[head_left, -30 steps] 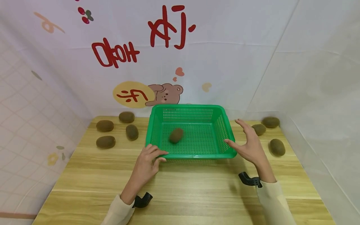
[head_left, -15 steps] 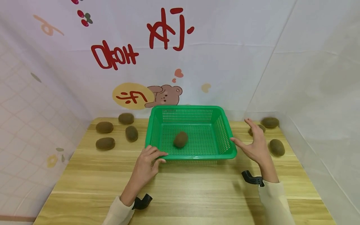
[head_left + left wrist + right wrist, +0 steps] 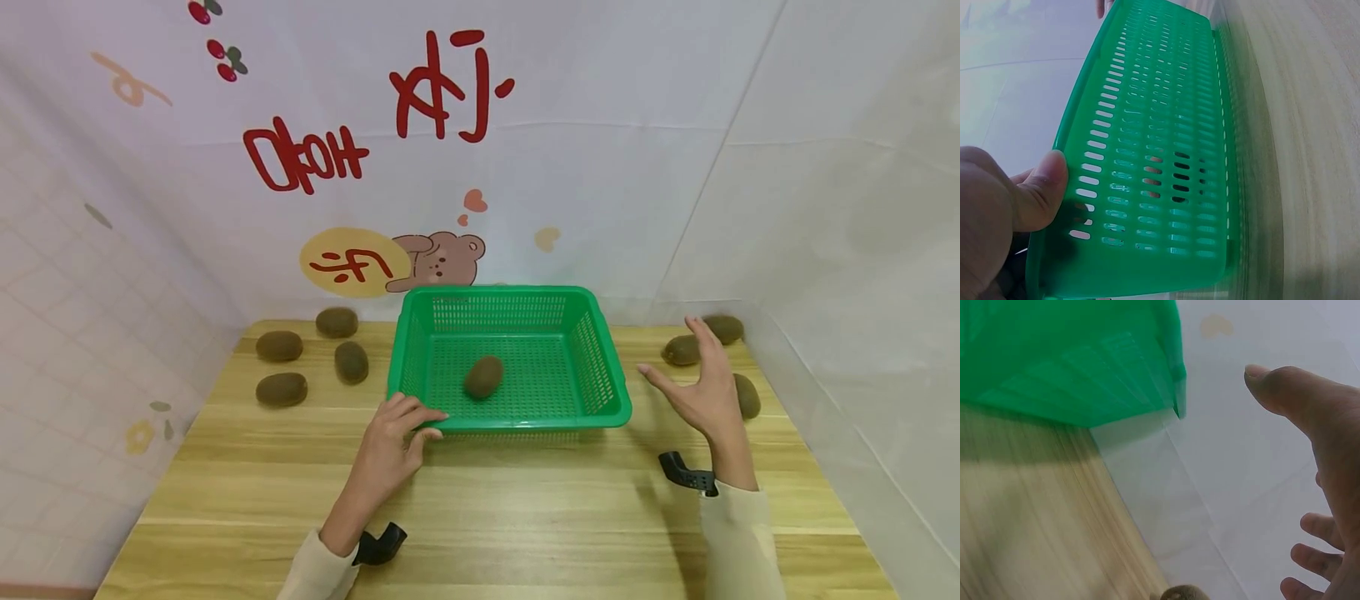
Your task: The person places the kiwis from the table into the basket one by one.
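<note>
Toward the far middle of the pale wooden table [image 3: 525, 517], the head view shows a rectangular green plastic basket [image 3: 517, 423] with perforated walls and floor, one fuzzy brown oval kiwi [image 3: 484, 377] lying inside, left of centre. The left hand [image 3: 393, 437] pinches its near left rim; to the right, the right hand [image 3: 705, 396] is apart from it, fingers spread. The left wrist view reveals the near wall's outer slots, thumb [image 3: 1041, 194] against the rim. The right wrist view adds a brown rounded tip [image 3: 1184, 592], mostly cropped.
</note>
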### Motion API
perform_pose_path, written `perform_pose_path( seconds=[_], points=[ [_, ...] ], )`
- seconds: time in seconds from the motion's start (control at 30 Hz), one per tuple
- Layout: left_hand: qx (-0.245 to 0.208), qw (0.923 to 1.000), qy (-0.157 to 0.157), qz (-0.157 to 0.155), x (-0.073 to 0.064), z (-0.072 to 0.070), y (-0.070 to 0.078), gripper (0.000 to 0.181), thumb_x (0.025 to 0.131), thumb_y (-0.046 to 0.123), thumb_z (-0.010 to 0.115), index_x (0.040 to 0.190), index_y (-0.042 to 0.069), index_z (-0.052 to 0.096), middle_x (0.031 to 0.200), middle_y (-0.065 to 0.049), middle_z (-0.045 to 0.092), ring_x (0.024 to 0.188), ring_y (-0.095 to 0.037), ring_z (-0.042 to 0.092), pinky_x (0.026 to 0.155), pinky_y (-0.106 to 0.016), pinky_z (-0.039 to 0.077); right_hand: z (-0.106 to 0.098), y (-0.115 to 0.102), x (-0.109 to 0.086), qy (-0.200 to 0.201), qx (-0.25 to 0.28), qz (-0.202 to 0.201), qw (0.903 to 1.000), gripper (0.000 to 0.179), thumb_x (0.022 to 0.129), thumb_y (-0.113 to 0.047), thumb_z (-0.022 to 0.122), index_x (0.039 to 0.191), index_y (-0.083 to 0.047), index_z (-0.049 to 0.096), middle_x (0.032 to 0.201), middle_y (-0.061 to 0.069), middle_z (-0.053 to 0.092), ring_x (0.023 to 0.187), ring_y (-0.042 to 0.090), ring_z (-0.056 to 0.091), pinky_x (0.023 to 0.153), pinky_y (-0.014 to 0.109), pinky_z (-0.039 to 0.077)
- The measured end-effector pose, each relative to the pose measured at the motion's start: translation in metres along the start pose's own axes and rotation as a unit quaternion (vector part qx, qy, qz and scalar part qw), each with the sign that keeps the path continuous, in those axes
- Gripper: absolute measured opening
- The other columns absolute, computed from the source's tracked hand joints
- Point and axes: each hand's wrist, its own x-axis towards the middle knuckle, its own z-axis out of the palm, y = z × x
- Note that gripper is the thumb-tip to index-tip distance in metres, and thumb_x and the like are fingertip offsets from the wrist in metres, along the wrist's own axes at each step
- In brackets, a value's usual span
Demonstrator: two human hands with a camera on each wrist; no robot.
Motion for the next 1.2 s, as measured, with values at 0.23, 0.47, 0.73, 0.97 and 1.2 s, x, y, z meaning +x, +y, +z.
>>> perform_pose_path(
  seconds=[0.23,0.47,0.73,0.97,1.2],
  points=[
    [0.005,0.9999,-0.005,-0.010,-0.002,0.002,0.000,0.027,0.074,0.005,0.087,0.098,0.014,0.080,0.085,0.006,0.068,0.077,-0.006,0.042,0.075,-0.028,0.043,-0.007,0.013,0.000,0.008,-0.002,0.018,0.9998,0.104,0.086,-0.036,0.083,0.166,-0.024,0.018,0.173,0.009,0.015,0.158,0.043,0.011,0.118,0.076,0.013],
    [0.002,0.9999,-0.003,-0.010,-0.002,0.000,0.000,0.025,0.074,0.006,0.087,0.097,0.013,0.080,0.084,0.005,0.067,0.077,-0.007,0.041,0.075,-0.028,0.043,-0.015,0.026,-0.002,0.008,-0.002,0.063,0.9980,0.107,0.088,-0.040,0.080,0.167,-0.028,0.008,0.174,0.007,0.003,0.159,0.043,0.004,0.118,0.076,0.011],
    [0.000,0.9999,-0.005,-0.013,-0.001,0.000,0.000,0.026,0.074,0.005,0.087,0.098,0.014,0.081,0.085,0.006,0.067,0.078,-0.007,0.043,0.077,-0.030,0.045,-0.031,0.042,-0.010,0.017,-0.002,0.109,0.9939,0.109,0.090,-0.043,0.077,0.167,-0.024,0.002,0.173,0.013,0.003,0.158,0.047,0.003,0.118,0.076,0.011],
    [0.003,1.0000,-0.002,-0.008,-0.002,0.000,0.000,0.027,0.072,0.005,0.088,0.097,0.015,0.081,0.084,0.007,0.067,0.077,-0.006,0.040,0.075,-0.028,0.043,-0.039,0.062,-0.017,0.014,-0.005,0.164,0.9863,0.108,0.090,-0.046,0.076,0.167,-0.025,0.002,0.173,0.014,0.004,0.158,0.047,0.005,0.118,0.076,0.014],
    [-0.001,0.9999,-0.005,-0.010,-0.001,0.000,0.000,0.028,0.073,0.005,0.088,0.098,0.015,0.081,0.085,0.007,0.067,0.078,-0.006,0.042,0.076,-0.029,0.044,-0.044,0.081,-0.024,-0.011,-0.002,0.209,0.9778,0.109,0.091,-0.054,0.073,0.167,-0.028,-0.001,0.173,0.013,-0.002,0.157,0.049,0.001,0.115,0.078,0.013]
  ],
)
